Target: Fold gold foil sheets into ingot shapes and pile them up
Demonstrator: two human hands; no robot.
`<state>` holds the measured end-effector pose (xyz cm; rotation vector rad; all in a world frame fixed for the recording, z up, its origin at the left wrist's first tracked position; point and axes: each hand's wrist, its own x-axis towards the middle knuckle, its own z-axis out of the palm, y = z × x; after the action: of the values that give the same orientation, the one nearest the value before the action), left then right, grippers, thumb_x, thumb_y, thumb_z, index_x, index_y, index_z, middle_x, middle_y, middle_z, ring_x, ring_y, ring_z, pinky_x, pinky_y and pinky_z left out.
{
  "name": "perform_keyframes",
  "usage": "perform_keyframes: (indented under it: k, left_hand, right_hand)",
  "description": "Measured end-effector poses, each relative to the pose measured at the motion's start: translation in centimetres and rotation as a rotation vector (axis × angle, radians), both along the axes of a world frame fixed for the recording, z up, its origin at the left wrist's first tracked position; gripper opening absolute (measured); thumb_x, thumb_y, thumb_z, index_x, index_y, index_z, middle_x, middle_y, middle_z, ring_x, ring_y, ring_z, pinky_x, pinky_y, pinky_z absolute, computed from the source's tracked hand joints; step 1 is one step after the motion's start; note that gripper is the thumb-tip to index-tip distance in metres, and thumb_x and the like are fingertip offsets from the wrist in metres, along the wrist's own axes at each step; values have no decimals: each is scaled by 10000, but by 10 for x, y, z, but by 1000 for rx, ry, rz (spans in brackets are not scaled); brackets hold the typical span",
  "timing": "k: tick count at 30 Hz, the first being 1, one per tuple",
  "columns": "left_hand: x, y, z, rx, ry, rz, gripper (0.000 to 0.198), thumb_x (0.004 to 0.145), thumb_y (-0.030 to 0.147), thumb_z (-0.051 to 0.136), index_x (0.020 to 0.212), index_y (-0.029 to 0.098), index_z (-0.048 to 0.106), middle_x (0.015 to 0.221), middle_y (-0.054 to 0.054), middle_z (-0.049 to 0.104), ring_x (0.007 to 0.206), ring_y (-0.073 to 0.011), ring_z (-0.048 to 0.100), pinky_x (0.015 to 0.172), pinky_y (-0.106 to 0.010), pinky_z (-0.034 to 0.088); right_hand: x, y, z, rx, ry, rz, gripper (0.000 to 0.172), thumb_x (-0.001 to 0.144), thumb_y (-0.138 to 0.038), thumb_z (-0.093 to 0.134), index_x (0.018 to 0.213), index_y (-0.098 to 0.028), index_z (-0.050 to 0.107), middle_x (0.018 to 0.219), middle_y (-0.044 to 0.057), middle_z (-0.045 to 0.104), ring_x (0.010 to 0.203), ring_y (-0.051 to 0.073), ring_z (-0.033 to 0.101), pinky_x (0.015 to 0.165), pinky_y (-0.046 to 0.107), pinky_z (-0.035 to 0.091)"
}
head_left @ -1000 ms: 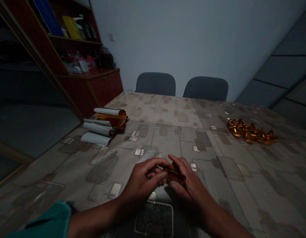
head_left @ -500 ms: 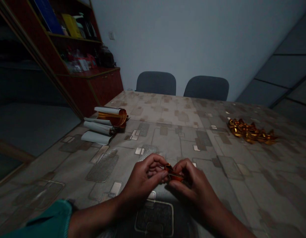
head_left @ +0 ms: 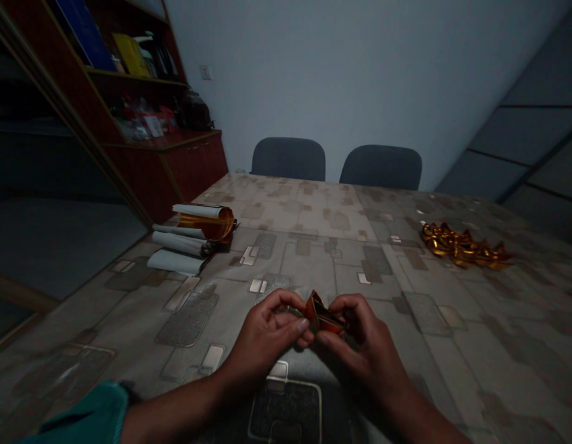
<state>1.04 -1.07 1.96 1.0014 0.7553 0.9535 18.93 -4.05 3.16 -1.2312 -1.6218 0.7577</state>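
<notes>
Between my two hands, above the near part of the table, is a small folded piece of orange-gold foil paper (head_left: 323, 317) with a pointed flap standing up at its left. My left hand (head_left: 280, 327) pinches its left end between thumb and fingers. Around the right end, my right hand (head_left: 357, 330) is closed, thumb in front and fingers behind. Several shiny gold folded foil pieces (head_left: 466, 245) lie in a cluster at the right of the table. Over at the left lies a stack of curled foil sheets (head_left: 207, 225) with white backs.
A patterned cloth covers the table (head_left: 308, 246). Two grey chairs (head_left: 289, 158) (head_left: 382, 166) stand at its far side against the wall. At the back left is a reddish wooden cabinet (head_left: 193, 163) with shelves of bags and other items.
The foil piece has opened and tilted, and its pointed flap now stands higher. My left fingers have shifted slightly along its left end. The whole view has moved a little.
</notes>
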Motion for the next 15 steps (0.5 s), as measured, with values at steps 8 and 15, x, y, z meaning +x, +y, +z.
perform_keyframes:
  k: [8, 15]
  left_hand:
    - [-2, -4, -4, 65, 8, 11, 239, 798, 303, 772, 941, 144, 664, 663, -9, 704, 628, -123, 663, 633, -222, 517]
    - [-2, 0, -5, -15, 21, -16, 312, 746, 363, 813, 884, 133, 653, 645, -18, 705, 589, -125, 652, 612, -234, 515]
  right_hand:
    - [0, 0, 2, 124, -105, 48, 60, 831, -235, 632, 868, -213, 591, 739, 20, 689, 633, 160, 646, 572, 263, 492]
    - [-3, -1, 1, 28, -65, 41, 88, 818, -263, 612, 885, -211, 590, 732, 31, 713, 627, 176, 674, 566, 280, 502]
